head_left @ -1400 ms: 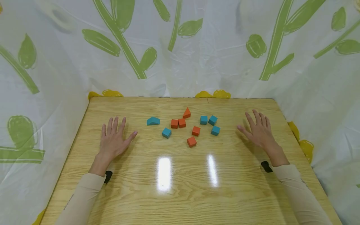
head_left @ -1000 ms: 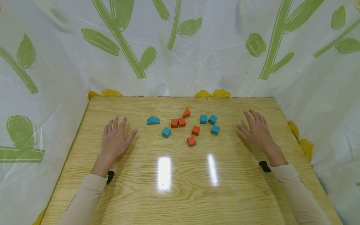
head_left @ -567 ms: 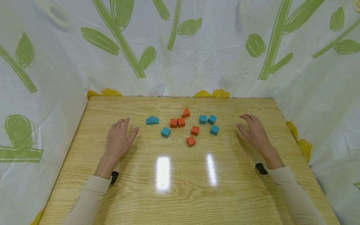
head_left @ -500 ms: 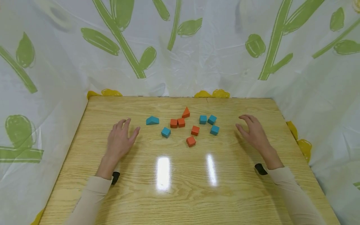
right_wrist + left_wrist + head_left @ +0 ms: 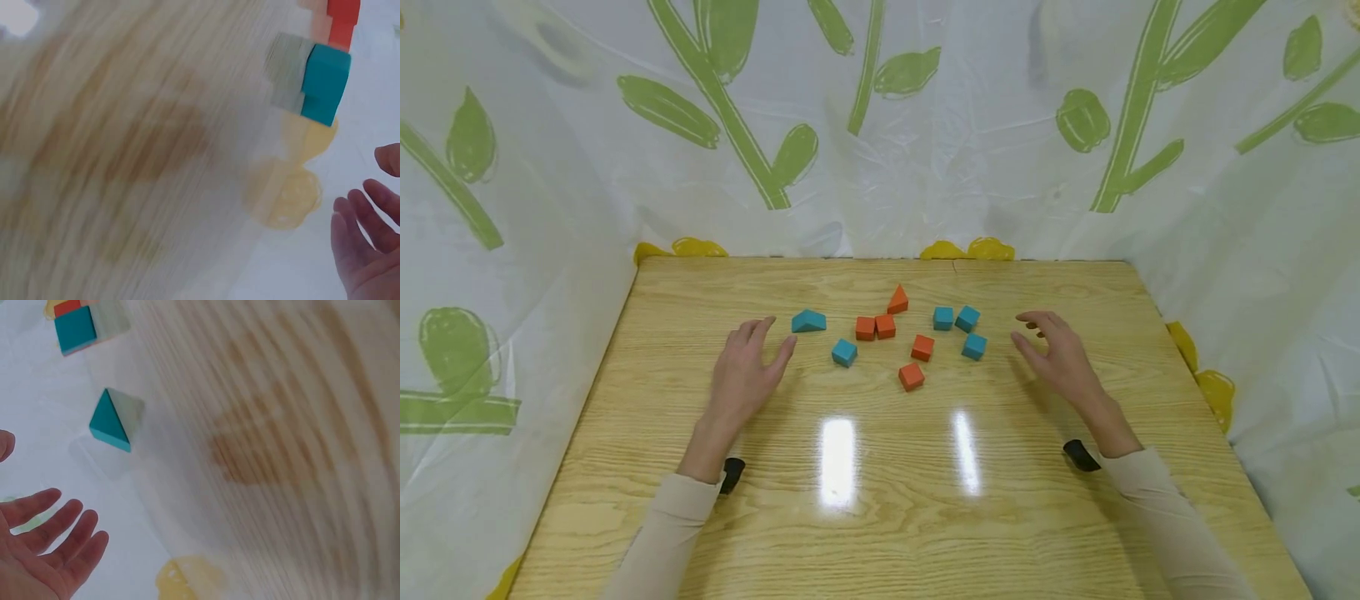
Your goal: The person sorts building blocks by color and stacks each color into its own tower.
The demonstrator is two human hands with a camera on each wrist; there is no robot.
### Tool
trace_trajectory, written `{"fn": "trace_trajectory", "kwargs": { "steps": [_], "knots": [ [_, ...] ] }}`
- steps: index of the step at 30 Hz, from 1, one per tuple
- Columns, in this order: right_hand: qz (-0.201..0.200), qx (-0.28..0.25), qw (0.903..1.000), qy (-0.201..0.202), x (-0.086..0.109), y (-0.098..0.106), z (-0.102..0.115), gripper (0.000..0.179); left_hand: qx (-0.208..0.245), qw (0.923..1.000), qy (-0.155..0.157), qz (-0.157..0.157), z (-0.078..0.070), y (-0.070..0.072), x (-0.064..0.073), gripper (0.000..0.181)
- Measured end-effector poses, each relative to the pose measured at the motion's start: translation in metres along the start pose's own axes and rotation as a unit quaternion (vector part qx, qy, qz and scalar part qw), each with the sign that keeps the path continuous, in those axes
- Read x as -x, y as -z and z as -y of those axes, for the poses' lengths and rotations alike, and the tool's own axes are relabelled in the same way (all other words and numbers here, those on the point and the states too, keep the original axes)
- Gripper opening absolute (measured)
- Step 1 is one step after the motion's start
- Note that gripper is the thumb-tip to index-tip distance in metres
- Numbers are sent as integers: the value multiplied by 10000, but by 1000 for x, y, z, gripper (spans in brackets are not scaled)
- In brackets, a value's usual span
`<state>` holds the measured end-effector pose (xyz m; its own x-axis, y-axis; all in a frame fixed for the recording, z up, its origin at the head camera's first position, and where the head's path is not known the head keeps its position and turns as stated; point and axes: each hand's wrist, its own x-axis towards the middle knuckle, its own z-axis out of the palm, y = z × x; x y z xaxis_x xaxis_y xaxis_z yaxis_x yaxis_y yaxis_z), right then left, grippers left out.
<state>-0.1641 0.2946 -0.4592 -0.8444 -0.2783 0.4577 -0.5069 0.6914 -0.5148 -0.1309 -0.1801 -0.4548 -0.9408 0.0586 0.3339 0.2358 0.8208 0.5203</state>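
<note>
Holding nothing, the left hand (image 5: 747,372) hovers above the wooden table (image 5: 910,542), fingers loosely bent, near the blue wedge (image 5: 808,322). Right hand (image 5: 1062,364): grip likewise released, fingers bent, near the rightmost blue cube (image 5: 974,347). Lying between the hands: that cube with two blue neighbours (image 5: 943,318), a single blue cube (image 5: 844,353) near the wedge, four red cubes (image 5: 922,347), one red triangular block (image 5: 898,300).

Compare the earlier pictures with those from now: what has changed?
The left hand moved inward toward the blue triangular block, the right hand inward toward the nearest blue cube. Their fingers are more bent. Nothing was taken hold of or let go. The orange blocks and all the blue ones stayed put.
</note>
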Motion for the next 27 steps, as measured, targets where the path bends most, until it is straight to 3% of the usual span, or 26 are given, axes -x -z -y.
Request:
{"fn": "trace_trajectory", "kwargs": {
  "steps": [14, 27],
  "knots": [
    [98, -445, 9989, 52, -5, -18, 20, 31, 443, 9986, -263, -149, -29, -16, -2, 46],
    [260, -950, 9949, 208, -8, -33, 40, 32, 908, 9954, -307, 67, -57, -29, -3, 40]
  ]
}}
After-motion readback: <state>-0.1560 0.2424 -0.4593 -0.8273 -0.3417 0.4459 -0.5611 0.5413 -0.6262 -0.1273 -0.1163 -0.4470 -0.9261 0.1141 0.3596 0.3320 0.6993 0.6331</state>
